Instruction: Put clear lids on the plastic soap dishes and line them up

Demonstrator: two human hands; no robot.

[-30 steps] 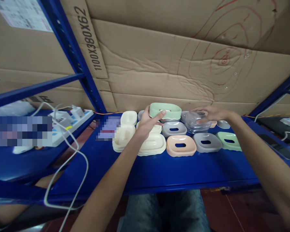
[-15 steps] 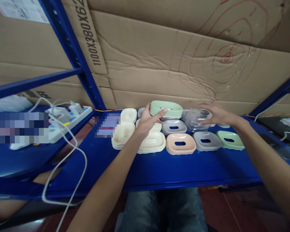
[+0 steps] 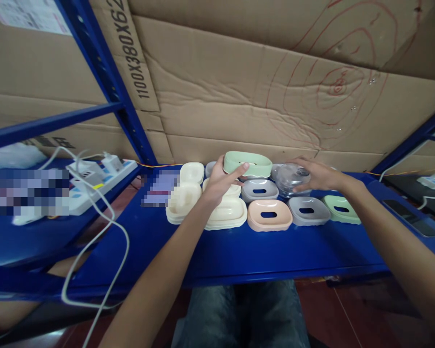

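Two bare hands at work above a blue metal shelf [image 3: 239,251]: left hand [image 3: 217,181] clamped on a pale green oval plastic soap dish [image 3: 252,164], held above the grey dishes at the back; right hand [image 3: 317,175] closed around a clear plastic lid [image 3: 289,178], just beside a grey soap dish [image 3: 308,211]

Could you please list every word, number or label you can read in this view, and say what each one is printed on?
"1100X380X62": printed in black on the cardboard sheet, just right of the blue post; its top runs out of view.
White paper label, top left on the cardboard: print too small to read.
Pixelated patches on the shelf: unreadable.
Red scribbles on the cardboard: loops, not letters.
Soap dishes: no markings visible.
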